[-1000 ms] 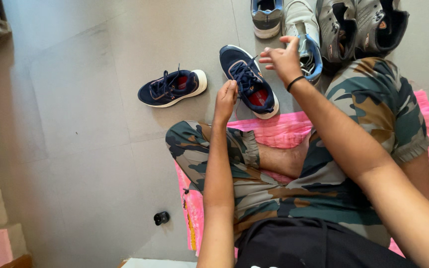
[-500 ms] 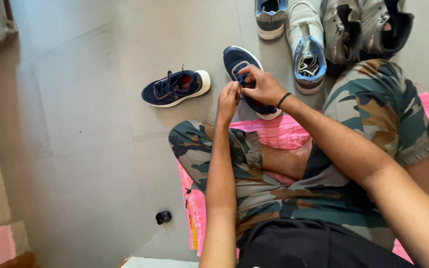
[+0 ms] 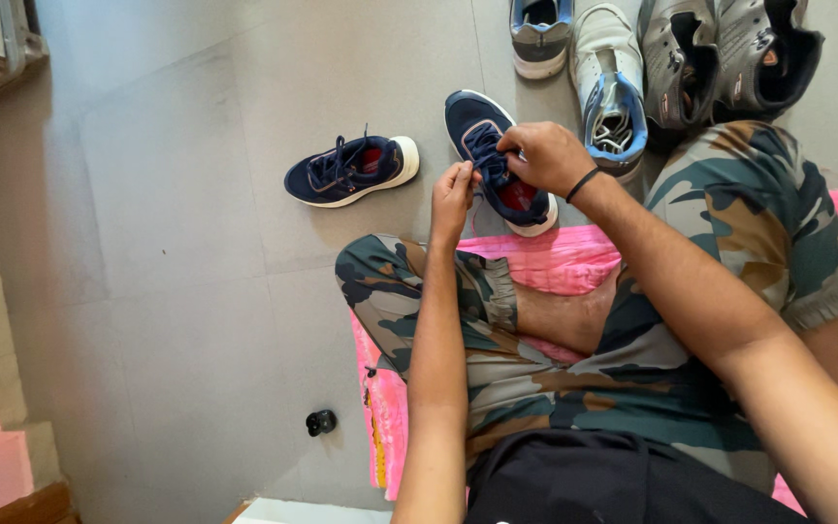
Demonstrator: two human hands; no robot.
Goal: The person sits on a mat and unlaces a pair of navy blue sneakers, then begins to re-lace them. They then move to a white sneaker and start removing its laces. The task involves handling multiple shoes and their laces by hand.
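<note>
A navy sneaker [image 3: 482,131] with a white sole and red insole stands on the grey floor just beyond my crossed legs. My left hand [image 3: 453,191] pinches one end of its lace at the shoe's left side. My right hand [image 3: 543,155], with a black band on the wrist, grips the laces over the shoe's middle. The matching navy sneaker [image 3: 349,170] lies to the left, apart from both hands.
Two grey and blue shoes [image 3: 611,87] and a pair of grey shoes [image 3: 729,58] stand at the top right. I sit cross-legged in camouflage trousers on a pink mat [image 3: 545,260]. A small black object [image 3: 319,422] lies on the floor at lower left.
My right hand came down from above the grey and blue shoe onto the navy sneaker and took hold of its laces. The left hand stayed at the lace.
</note>
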